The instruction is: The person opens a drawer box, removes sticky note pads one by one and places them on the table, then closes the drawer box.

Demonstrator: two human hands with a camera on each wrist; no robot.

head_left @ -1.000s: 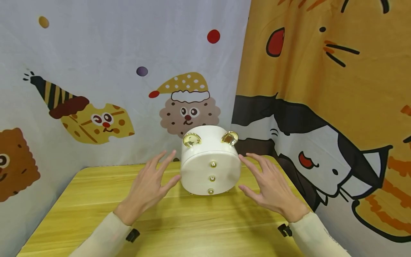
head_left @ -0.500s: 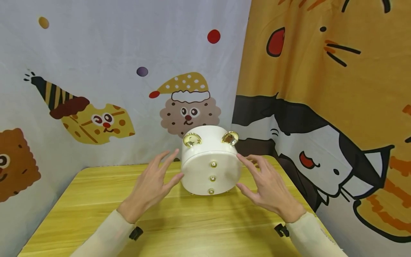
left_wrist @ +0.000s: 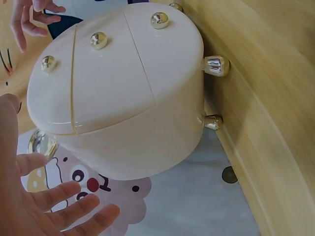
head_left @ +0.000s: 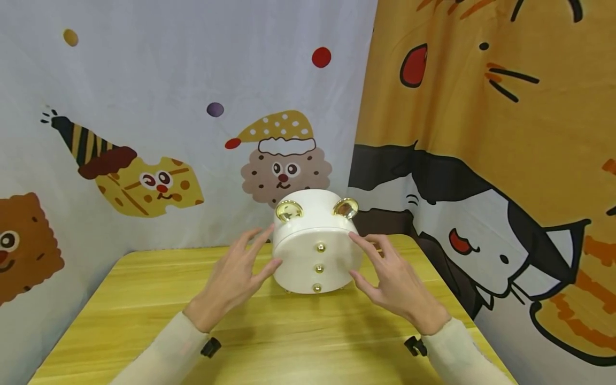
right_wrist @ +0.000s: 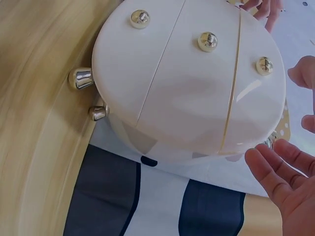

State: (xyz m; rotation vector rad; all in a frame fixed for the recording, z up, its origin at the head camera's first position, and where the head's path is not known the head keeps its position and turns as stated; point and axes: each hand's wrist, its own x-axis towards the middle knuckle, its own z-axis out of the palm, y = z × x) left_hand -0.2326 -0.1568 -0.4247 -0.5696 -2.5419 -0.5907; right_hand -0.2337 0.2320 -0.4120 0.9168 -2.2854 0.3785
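Observation:
A white rounded box [head_left: 297, 262] stands on the table, with shiny gold ears [head_left: 289, 212] on its upper part and gold knobs [head_left: 321, 247] in a column down its front. Seams divide the front into sections in both wrist views, and gold feet [left_wrist: 215, 65] lift it off the tabletop. My left hand [head_left: 234, 280] is at the box's left side, fingers spread; in the left wrist view they hold nothing. On the other side, my right hand [head_left: 397, 283] has its fingertips overlapping the box's right edge in the head view. Whether any fingertip touches it, I cannot tell.
The box sits toward the back of a wooden table [head_left: 289, 342]. Behind the table hangs a pale cloth [head_left: 144, 69] printed with cartoon snacks, meeting an orange cat-print cloth [head_left: 481, 123] on the right. Both sleeves [head_left: 166, 347] carry small black clips [head_left: 210, 347].
Both hands have moved inward, closer to the sides of the box. The box stays where it was on the table, and the head view has shifted very slightly.

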